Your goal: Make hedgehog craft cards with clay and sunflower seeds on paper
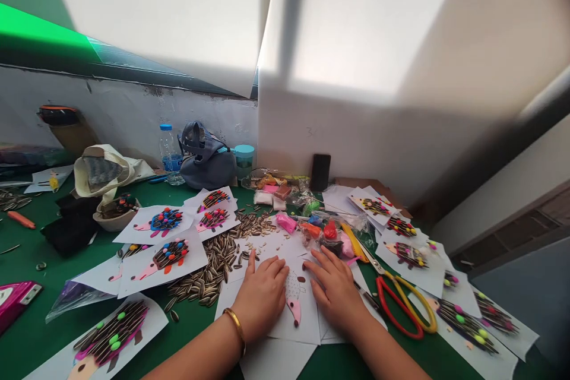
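A sheet of white paper (285, 323) lies in front of me with a drawn hedgehog whose pink clay face (294, 307) has a dark nose. A small brown clay piece (301, 279) sits by the drawn body. My left hand (262, 292), with a gold bangle (236, 328) on the wrist, rests flat on the paper left of the drawing, fingers spread a little. To the drawing's right, my right hand (333, 288) is laid on the paper with its fingers apart. Neither hand shows anything held.
Striped sunflower seeds (209, 270) are heaped at left. Finished hedgehog pictures (171, 258) lie on both sides. Scissors (398, 303) with red and yellow handles lie at right. Clay packets (285, 222), a phone (320, 172), a blue bag (207, 163) and a bottle (169, 154) stand behind.
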Available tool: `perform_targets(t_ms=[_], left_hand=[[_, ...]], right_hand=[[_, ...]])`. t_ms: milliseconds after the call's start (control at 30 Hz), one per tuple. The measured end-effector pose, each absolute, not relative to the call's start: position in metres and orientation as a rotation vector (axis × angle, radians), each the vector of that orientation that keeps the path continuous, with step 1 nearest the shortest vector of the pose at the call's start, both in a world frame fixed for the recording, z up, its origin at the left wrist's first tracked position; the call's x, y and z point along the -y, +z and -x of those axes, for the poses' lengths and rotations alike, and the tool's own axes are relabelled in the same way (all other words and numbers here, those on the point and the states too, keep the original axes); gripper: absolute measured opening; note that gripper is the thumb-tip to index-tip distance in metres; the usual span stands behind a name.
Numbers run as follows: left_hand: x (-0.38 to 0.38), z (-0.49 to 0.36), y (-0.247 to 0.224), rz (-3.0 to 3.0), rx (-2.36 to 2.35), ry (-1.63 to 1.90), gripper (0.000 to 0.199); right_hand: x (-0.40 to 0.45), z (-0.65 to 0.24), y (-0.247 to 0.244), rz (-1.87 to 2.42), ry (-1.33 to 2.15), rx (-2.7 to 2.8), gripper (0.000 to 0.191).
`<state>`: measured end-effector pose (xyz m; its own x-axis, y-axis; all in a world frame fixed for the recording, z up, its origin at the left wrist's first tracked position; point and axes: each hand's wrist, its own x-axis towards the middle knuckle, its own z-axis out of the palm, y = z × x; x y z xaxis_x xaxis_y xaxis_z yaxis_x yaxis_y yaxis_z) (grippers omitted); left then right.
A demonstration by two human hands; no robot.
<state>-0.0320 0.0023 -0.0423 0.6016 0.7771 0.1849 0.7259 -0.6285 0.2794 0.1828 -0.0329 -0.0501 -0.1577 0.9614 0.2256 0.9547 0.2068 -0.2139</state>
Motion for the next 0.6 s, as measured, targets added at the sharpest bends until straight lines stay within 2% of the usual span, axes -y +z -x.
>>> perform_targets(t_ms=[233,433,600], left_hand=[[-0.0017,0.0323,-0.0424,-2.648,-1.249,0.457,0.036],[-0.0017,0.0313,-0.0411,-2.632,-1.255,0.455,0.035],[-0.0013,0.0323,-0.0384,-2.626,-1.262,0.426,0.036]], right_hand=[[0.0343,-0.1835,-0.0471,1.773,0.047,2.159,0.034],[0.0318,-0.1824,-0.0504,1.822,0.058,2.162,0.041],[0.0331,-0.1823,-0.0486,1.837,0.065,2.173,0.038]])
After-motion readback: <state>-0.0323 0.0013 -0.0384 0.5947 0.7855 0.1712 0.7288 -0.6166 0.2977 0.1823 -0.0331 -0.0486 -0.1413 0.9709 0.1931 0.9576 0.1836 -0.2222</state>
